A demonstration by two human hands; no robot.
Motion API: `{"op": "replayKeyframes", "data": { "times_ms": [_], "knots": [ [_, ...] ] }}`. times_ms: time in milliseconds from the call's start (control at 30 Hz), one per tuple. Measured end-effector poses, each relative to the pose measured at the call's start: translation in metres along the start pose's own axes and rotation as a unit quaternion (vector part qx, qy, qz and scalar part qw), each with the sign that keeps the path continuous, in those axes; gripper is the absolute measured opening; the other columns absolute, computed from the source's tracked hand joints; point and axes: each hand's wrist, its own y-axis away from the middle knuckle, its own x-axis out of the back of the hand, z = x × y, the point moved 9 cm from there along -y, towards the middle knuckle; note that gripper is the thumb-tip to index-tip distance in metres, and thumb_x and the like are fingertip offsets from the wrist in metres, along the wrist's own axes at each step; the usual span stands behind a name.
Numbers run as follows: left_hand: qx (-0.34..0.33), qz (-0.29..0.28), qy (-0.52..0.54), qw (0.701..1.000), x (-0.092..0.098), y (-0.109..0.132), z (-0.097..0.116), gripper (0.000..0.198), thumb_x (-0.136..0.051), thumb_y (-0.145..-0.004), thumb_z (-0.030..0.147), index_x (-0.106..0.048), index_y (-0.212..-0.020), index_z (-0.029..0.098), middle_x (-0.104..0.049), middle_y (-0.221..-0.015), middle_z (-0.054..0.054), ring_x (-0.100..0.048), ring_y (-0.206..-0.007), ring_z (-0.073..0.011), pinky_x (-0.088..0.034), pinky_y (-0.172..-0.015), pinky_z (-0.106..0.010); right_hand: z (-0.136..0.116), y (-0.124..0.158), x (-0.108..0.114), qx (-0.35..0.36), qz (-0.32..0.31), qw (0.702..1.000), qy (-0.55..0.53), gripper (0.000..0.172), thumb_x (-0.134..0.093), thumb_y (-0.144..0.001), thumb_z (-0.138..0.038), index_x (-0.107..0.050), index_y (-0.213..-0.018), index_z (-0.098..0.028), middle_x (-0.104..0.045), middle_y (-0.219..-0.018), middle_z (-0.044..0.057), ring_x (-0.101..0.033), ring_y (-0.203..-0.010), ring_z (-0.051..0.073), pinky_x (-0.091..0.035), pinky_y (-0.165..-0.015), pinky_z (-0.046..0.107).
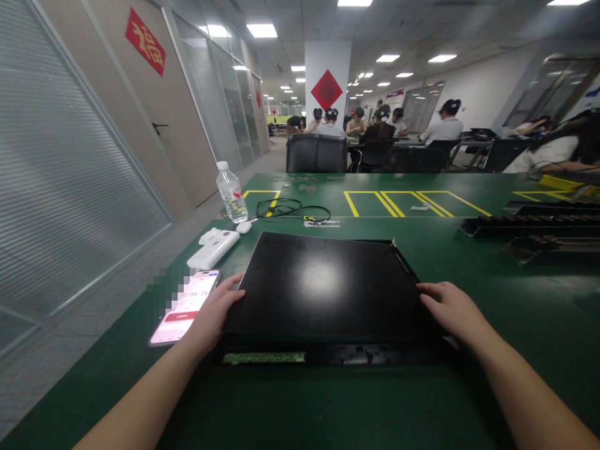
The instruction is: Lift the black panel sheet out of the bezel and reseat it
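A flat black rectangular glossy panel (323,287) lay on the green table mat (515,294), straight in front of the person and near the table's front edge; a narrow green circuit strip (264,357) showed along the panel's near side. The left hand (213,315) clasped the panel's left edge near the front corner, one digit over the top and the rest tucked against the side, out of sight. The right hand (452,309) rested palm down on the right edge, its fingers (429,292) together and flat on the top surface; whether the thumb gripped underneath could not be told. A smartphone with a lit pink screen (185,307) lay just beside the left hand; beyond it sat a white plastic handheld device (213,248), a clear plastic water bottle (231,192) standing upright, and a coiled black cable (293,209). Long black component trays (529,225) lay well off to the right; other people sat at tables in the background.
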Motion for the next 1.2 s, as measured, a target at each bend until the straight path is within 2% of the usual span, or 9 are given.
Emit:
{"op": "replayKeyframes", "data": {
  "times_ms": [133, 233, 467, 867, 1200],
  "knots": [
    [-0.003, 0.010, 0.001, 1.000, 0.001, 0.000, -0.003, 0.052, -0.072, -0.080, 0.033, -0.074, -0.131, 0.020, -0.085, -0.104, -0.006, -0.081, -0.098, -0.0324, -0.061, -0.078, -0.036, -0.001, 0.000, -0.005, 0.024, -0.007, 0.999, 0.030, 0.040, -0.057, -0.086, -0.033, -0.087, -0.109, -0.019, -0.078, -0.117, 0.017, -0.074, -0.110, 0.036, -0.056, -0.101, 0.050],
    [-0.010, 0.008, 0.009, 1.000, 0.001, 0.000, -0.004, 0.055, -0.072, -0.079, 0.033, -0.073, -0.132, 0.019, -0.085, -0.102, -0.006, -0.080, -0.095, -0.0315, -0.061, -0.078, -0.036, 0.002, -0.001, -0.007, 0.016, -0.021, 0.999, 0.038, 0.043, -0.056, -0.083, -0.022, -0.087, -0.113, -0.018, -0.078, -0.122, 0.016, -0.074, -0.112, 0.035, -0.057, -0.103, 0.047],
    [-0.002, 0.016, -0.012, 1.000, 0.002, -0.001, -0.003, 0.060, -0.071, -0.073, 0.032, -0.071, -0.131, 0.018, -0.083, -0.096, -0.005, -0.078, -0.087, -0.0304, -0.059, -0.073, -0.035, 0.012, -0.004, -0.010, -0.039, -0.049, 0.998, 0.008, 0.050, -0.057, -0.079, -0.011, -0.086, -0.119, -0.019, -0.079, -0.118, 0.012, -0.076, -0.095, 0.024, -0.060, -0.090, 0.036],
    [0.006, 0.010, -0.003, 1.000, 0.006, -0.005, -0.008, 0.060, -0.071, -0.074, 0.031, -0.069, -0.133, 0.019, -0.081, -0.095, -0.004, -0.078, -0.084, -0.0297, -0.056, -0.067, -0.033, 0.011, -0.004, -0.009, -0.060, -0.050, 0.996, -0.033, 0.049, -0.057, -0.077, -0.012, -0.086, -0.116, -0.018, -0.078, -0.098, 0.010, -0.073, -0.081, 0.022, -0.059, -0.078, 0.033],
    [0.004, 0.015, -0.027, 1.000, 0.006, -0.003, -0.007, 0.058, -0.070, -0.076, 0.032, -0.070, -0.132, 0.020, -0.082, -0.097, -0.004, -0.079, -0.086, -0.0303, -0.057, -0.066, -0.033, 0.003, -0.001, -0.007, -0.056, -0.045, 0.997, -0.003, 0.047, -0.055, -0.082, -0.011, -0.085, -0.118, -0.017, -0.076, -0.111, 0.013, -0.072, -0.087, 0.022, -0.059, -0.082, 0.035]
  ]
}}
